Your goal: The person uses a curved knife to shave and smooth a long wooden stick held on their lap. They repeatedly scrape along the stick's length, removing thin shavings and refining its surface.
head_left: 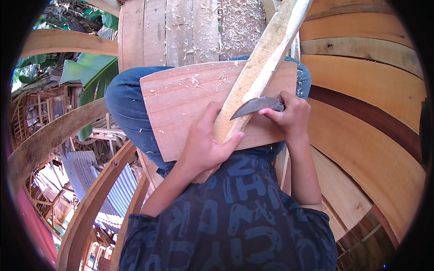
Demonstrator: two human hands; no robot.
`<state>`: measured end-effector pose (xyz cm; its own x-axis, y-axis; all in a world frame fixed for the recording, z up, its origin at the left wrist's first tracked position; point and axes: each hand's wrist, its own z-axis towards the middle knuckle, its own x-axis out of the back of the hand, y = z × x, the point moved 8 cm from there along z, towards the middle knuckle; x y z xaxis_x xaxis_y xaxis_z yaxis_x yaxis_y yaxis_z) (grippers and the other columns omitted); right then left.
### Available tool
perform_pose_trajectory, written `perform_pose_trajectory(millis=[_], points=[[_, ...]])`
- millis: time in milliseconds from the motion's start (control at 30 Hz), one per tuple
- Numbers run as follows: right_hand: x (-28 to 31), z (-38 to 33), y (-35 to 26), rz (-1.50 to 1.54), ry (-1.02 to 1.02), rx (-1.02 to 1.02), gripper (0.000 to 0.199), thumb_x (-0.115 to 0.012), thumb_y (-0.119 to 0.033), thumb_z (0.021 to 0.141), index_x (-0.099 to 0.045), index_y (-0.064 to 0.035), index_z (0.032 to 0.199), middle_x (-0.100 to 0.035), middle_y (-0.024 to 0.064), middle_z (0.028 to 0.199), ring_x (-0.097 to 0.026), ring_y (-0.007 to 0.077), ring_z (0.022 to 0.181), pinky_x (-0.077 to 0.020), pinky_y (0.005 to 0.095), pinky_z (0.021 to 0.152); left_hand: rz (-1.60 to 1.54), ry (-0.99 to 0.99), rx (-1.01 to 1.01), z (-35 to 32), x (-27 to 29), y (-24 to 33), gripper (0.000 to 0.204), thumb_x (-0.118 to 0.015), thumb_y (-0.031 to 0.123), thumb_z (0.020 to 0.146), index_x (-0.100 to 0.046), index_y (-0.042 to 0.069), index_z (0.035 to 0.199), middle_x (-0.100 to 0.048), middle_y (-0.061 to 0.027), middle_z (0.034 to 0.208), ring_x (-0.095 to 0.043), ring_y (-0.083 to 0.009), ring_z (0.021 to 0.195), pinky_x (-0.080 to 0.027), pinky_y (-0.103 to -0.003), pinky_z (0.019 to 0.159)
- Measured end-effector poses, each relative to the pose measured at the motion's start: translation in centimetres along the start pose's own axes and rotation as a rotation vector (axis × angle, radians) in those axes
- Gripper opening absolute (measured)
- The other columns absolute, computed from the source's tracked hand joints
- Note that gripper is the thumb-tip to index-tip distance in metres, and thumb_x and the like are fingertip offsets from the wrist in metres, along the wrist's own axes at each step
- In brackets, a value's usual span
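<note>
shaving-strewn planks lie ahead; a long wood piece slants over a lap board, seemingly for support, left hand clasping it steady, right hand gripping a curved knife across it.

Tan stick with a creamy stripe, dark grey knife, kinda pinkish board flecked cream near its far edge, blue jeans.

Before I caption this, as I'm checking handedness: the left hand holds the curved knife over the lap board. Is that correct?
No: the head view shows the right hand holding the curved knife over the lap board, not the left hand.
</note>
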<state>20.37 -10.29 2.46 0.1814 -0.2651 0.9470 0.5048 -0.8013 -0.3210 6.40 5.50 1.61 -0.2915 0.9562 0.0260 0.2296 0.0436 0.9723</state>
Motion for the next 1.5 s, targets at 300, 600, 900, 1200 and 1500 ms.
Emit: perform_pose_trajectory(millis=[300,600,900,1200,1500], points=[[3.6,2.3,8.8,0.224,0.11,-0.427,0.074,-0.056,-0.067,0.084,-0.053,0.0037,0.062,-0.048,0.0169,0.051,-0.05,0.0314,0.049,-0.0414,0.0391,0.051,0.059,-0.06,0.05,-0.9,0.3,0.1,0.05,-0.074,0.013,0.078,-0.049,-0.002,0.118,-0.064,-0.0154,0.101,-0.061,-0.0174,0.098,-0.046,-0.03,0.085],[0.1,-1.9,-2.7,0.109,-0.148,-0.032,0.074,-0.062,-0.075,0.071,-0.057,-0.0016,0.059,-0.053,0.0171,0.053,-0.061,0.0359,0.054,-0.0456,0.0412,0.049,0.002,-0.04,0.06,-0.8,0.2,-0.4,0.049,-0.074,0.014,0.077,-0.05,-0.002,0.117,-0.065,-0.0179,0.097,-0.065,-0.0237,0.094,-0.049,-0.033,0.082],[1.5,1.9,0.7,-0.078,0.035,-0.011,0.08,-0.063,-0.083,0.06,-0.054,-0.0039,0.053,-0.053,0.0141,0.048,-0.058,0.0322,0.047,-0.0455,0.0385,0.045,0.014,-0.037,0.068,-0.5,0.1,0.1,0.049,-0.074,0.015,0.077,-0.051,-0.002,0.117,-0.066,-0.0192,0.095,-0.067,-0.025,0.09,-0.05,-0.035,0.08],[2.1,3.3,2.5,-0.05,0.014,-0.179,0.078,-0.062,-0.078,0.068,-0.056,-0.0003,0.058,-0.053,0.0203,0.052,-0.058,0.0386,0.054,-0.0463,0.0429,0.05,0.038,-0.037,0.048,-0.3,0.2,0.0,0.048,-0.075,0.017,0.077,-0.052,-0.002,0.114,-0.066,-0.0206,0.094,-0.067,-0.0272,0.091,-0.05,-0.035,0.079],[1.4,-2.4,-3.3,0.144,-0.219,-0.021,0.049,-0.059,-0.047,0.091,-0.063,-0.0011,0.073,-0.058,0.022,0.059,-0.061,0.0404,0.057,-0.0482,0.0457,0.054,0.092,0.02,0.007,-0.5,0.1,0.2,0.049,-0.076,0.018,0.076,-0.052,-0.002,0.114,-0.066,-0.0217,0.094,-0.069,-0.0304,0.089,-0.052,-0.036,0.075]])
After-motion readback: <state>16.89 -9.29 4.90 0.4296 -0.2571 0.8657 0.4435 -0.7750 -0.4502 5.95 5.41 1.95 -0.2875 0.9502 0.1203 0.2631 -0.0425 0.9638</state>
